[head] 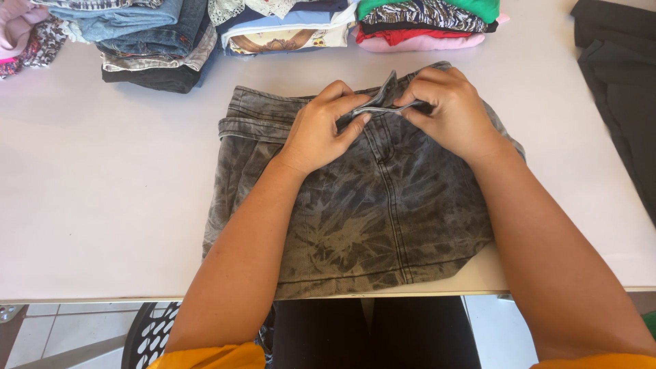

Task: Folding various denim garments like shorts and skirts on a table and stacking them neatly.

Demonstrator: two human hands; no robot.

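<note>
A grey acid-washed denim garment (369, 219) lies flat on the white table (102, 191), its waistband toward the far side. My left hand (318, 130) and my right hand (447, 109) meet at the waistband's middle. Both pinch the fly flap (384, 99), which stands lifted off the fabric between the fingertips. The lower hem hangs slightly over the table's near edge.
Stacks of folded clothes line the far edge: jeans and dark items (154, 44) at left, a printed pile (287, 27) in the middle, a red, pink and green pile (424, 24) at right. A dark garment (622, 89) lies at the right edge. A chair (147, 335) stands below.
</note>
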